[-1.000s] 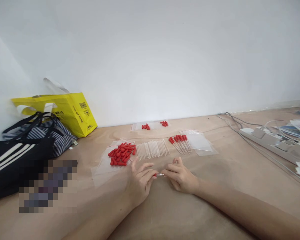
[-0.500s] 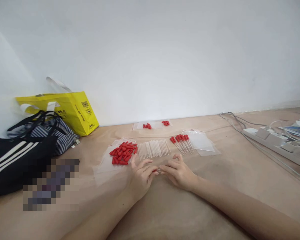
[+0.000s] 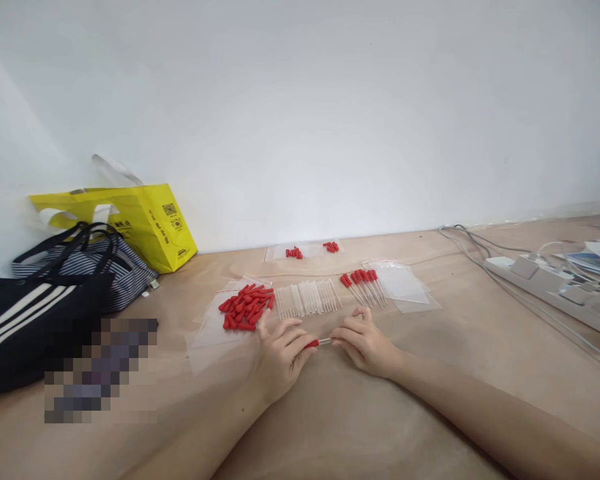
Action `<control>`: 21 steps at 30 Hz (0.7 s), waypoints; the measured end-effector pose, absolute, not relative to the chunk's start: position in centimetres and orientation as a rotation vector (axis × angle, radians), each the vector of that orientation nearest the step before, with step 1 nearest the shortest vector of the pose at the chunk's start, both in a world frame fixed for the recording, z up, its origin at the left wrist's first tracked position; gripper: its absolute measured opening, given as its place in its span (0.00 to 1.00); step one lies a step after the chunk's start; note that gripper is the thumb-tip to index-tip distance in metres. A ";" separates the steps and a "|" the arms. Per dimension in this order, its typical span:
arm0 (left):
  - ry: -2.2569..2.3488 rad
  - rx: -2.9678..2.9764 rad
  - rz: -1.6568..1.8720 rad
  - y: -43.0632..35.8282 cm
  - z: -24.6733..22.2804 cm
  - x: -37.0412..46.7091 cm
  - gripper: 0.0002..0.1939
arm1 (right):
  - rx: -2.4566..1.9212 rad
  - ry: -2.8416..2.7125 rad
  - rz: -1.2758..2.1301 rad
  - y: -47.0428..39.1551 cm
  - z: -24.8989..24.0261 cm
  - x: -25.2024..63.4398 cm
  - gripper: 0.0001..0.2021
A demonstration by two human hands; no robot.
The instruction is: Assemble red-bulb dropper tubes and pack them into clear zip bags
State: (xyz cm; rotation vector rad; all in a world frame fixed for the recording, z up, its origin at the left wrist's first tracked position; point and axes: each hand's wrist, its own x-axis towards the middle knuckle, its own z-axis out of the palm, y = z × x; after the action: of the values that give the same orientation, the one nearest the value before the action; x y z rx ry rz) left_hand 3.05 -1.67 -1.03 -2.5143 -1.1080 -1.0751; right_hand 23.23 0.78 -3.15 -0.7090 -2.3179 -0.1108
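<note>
My left hand (image 3: 286,353) is closed in a pinch on a red rubber dropper bulb (image 3: 312,344). From that bulb a thin clear dropper tube (image 3: 325,341) runs to the right, its far end between the pinched fingertips of my right hand (image 3: 365,343). Just beyond my left hand lies a heap of red bulbs (image 3: 245,307) on clear plastic bags (image 3: 205,340). A row of bare clear tubes (image 3: 307,297) is laid out side by side past both hands. Several droppers with red bulbs fitted (image 3: 364,287) rest beyond my right hand.
A clear bag with red bulbs and tubes (image 3: 313,249) lies near the wall, and flat empty bags (image 3: 405,287) are at right. A power strip (image 3: 550,287) with cables stands far right. A yellow bag (image 3: 170,233) and a black bag (image 3: 45,327) sit at left.
My right hand has shifted a little to the right, away from my left. More of the clear tube now shows between them; the left hand has hardly moved.
</note>
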 end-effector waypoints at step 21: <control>-1.146 -2.666 -0.953 -1.0 -0.9 2.3 0.09 | -0.698 -2.401 -0.211 1.3 -2.5 23.3 0.09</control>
State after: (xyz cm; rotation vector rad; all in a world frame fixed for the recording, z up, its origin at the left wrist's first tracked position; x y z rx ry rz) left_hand 2.26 -1.00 -0.92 -2.6662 -1.1456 -0.9525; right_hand 23.29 1.27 -2.49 -0.6982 -2.4015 -0.2113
